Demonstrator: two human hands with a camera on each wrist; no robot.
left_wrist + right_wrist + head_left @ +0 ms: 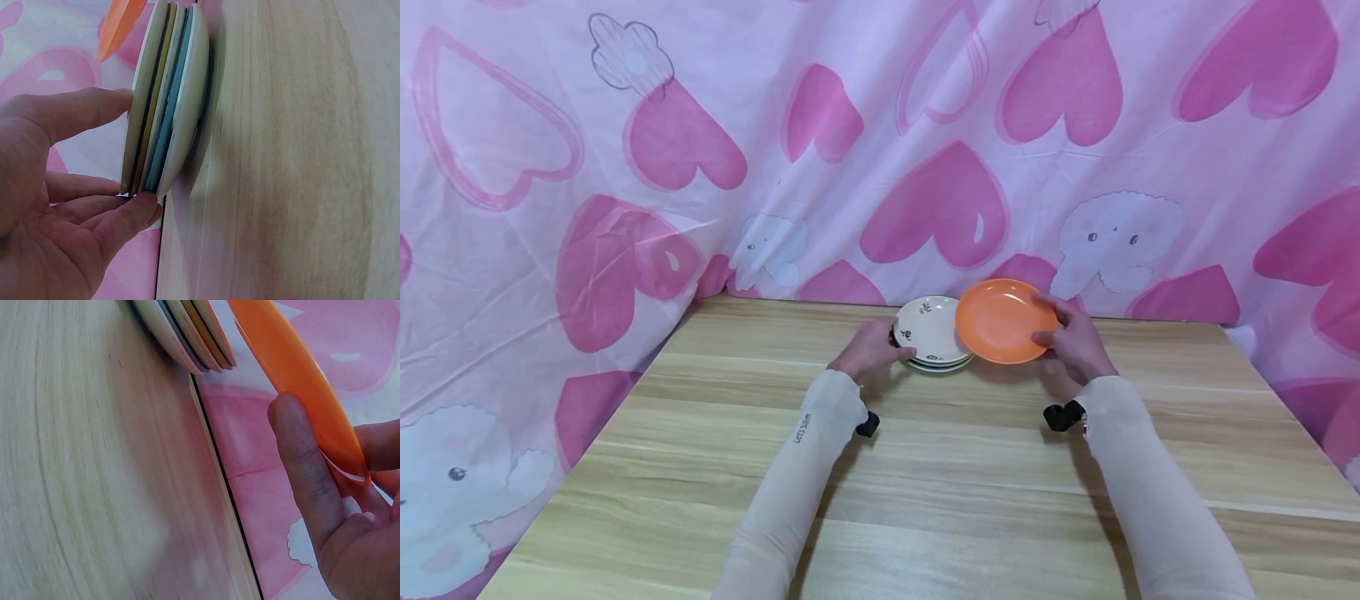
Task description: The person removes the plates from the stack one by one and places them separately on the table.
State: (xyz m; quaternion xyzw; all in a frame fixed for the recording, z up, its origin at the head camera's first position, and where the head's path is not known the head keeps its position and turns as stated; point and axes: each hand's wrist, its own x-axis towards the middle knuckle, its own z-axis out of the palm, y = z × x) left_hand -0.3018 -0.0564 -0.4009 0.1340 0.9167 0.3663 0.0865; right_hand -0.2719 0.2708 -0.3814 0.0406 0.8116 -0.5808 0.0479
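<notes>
An orange plate (1003, 323) is held above the table by my right hand (1078, 340), which pinches its right rim; in the right wrist view the thumb (299, 450) and fingers lie on opposite faces. Just left of it stands a stack of plates (931, 332), the top one cream with small dark drawings. Yellow, white and teal rims show in the stack (169, 106) in the left wrist view. My left hand (871, 346) grips the stack's left edge, thumb on the top rim and fingers at the side and lower rims. The orange plate's left edge overlaps the stack in the head view.
A wood-grain table (940, 500) lies under everything. A pink curtain with hearts (936, 204) hangs behind the table's back edge, close to the plates. Black straps or mounts (1063, 417) sit at both wrists, below the pale sleeves.
</notes>
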